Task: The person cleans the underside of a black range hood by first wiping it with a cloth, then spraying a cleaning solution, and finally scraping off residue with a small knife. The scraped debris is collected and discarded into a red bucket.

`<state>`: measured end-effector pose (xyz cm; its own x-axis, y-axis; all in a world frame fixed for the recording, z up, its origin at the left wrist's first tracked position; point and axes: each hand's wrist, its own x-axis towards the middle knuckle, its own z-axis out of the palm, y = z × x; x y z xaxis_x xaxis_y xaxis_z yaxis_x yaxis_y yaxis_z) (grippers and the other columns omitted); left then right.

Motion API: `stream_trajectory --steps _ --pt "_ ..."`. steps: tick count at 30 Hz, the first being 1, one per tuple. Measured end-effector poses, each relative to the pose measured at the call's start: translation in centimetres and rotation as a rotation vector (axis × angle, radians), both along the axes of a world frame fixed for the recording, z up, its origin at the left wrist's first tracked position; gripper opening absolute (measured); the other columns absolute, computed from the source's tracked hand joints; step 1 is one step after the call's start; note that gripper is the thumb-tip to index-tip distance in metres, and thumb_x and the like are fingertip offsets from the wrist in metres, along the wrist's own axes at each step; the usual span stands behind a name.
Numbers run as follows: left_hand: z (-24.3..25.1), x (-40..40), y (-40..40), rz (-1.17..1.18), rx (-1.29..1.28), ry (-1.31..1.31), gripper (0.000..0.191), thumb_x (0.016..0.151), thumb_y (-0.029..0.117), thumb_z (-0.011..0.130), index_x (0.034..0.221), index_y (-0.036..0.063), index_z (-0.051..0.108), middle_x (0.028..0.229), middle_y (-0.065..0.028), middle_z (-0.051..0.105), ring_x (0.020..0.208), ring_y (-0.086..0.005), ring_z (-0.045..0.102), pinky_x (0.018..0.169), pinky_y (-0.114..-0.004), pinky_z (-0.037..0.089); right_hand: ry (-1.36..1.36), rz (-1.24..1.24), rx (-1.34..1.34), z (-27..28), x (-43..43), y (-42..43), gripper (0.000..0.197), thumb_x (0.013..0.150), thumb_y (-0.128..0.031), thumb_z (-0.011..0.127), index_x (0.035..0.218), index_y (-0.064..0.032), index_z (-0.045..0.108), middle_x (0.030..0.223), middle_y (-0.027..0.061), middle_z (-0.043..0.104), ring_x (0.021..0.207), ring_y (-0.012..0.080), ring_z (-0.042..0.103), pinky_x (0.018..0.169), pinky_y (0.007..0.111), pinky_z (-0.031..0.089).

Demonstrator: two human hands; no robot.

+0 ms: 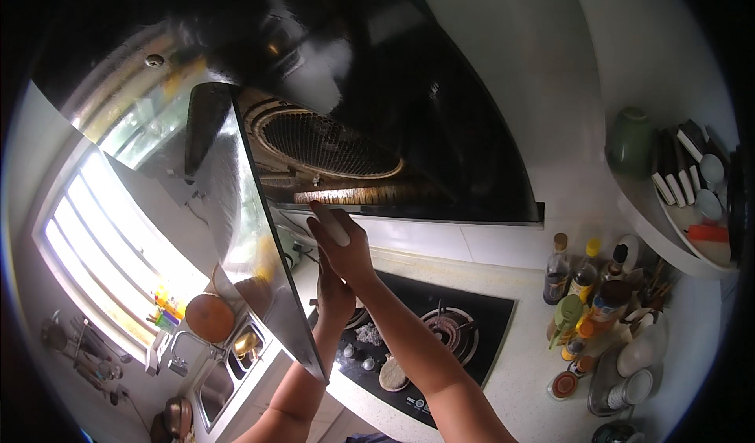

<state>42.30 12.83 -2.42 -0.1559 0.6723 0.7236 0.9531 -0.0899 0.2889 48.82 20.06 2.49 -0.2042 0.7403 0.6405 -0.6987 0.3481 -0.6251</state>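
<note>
The black range hood (pixel 407 148) fills the upper view, with its glossy hinged panel (pixel 253 207) tilted out to the left. In the opening are a round grease-stained mesh grille (pixel 333 139) and a brownish ribbed strip (pixel 365 196). My right hand (pixel 349 251) reaches up to the hood's lower edge, gripping a pale elongated object (pixel 331 223), perhaps a sponge block. Just beneath it, my left hand (pixel 335 295) is raised against or close to the right wrist. The panel covers part of my left forearm, and whether that hand holds anything is hidden.
Below is a black gas hob (pixel 436 301) carrying a grey scouring pad (pixel 369 334) and a round beige pad (pixel 393 374). Several sauce bottles (pixel 584 278) crowd the counter at right, under a corner shelf (pixel 660 248). A double sink (pixel 218 384) lies at left.
</note>
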Motion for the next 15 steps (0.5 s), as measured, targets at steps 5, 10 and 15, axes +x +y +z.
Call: stream_trajectory --steps 5,10,15 --pt "-1.1 0.7 0.1 -0.154 -0.123 -0.151 0.067 0.086 0.004 0.054 0.145 0.0021 0.022 0.143 -0.0217 0.035 0.132 -0.0341 0.037 0.105 -0.038 0.034 -0.137 -0.484 0.006 -3.1 -0.3 -0.1 0.032 0.085 -0.021 0.064 0.116 -0.0131 0.061 0.089 0.0098 0.062 0.08 0.0302 0.056 0.071 0.041 0.044" --pt "-3.2 0.3 -0.2 -0.153 -0.174 -0.29 0.065 0.086 0.01 0.056 0.143 0.0029 0.026 0.14 -0.0209 0.039 0.129 -0.0337 0.04 0.103 -0.038 0.036 -0.275 -0.555 0.045 -4.4 0.2 -0.5 0.033 0.085 -0.024 0.065 0.117 -0.0169 0.062 0.09 0.0052 0.063 0.082 0.0277 0.054 0.076 0.041 0.04" --pt "-3.3 1.7 -0.4 -0.198 -0.097 -0.359 0.065 0.086 0.014 0.058 0.142 0.0025 0.027 0.138 -0.0217 0.041 0.126 -0.0355 0.042 0.101 -0.04 0.037 -0.289 -0.585 0.194 -4.7 0.6 -0.9 0.033 0.085 -0.026 0.065 0.117 -0.0194 0.062 0.095 0.0032 0.065 0.084 0.0256 0.053 0.079 0.042 0.035"
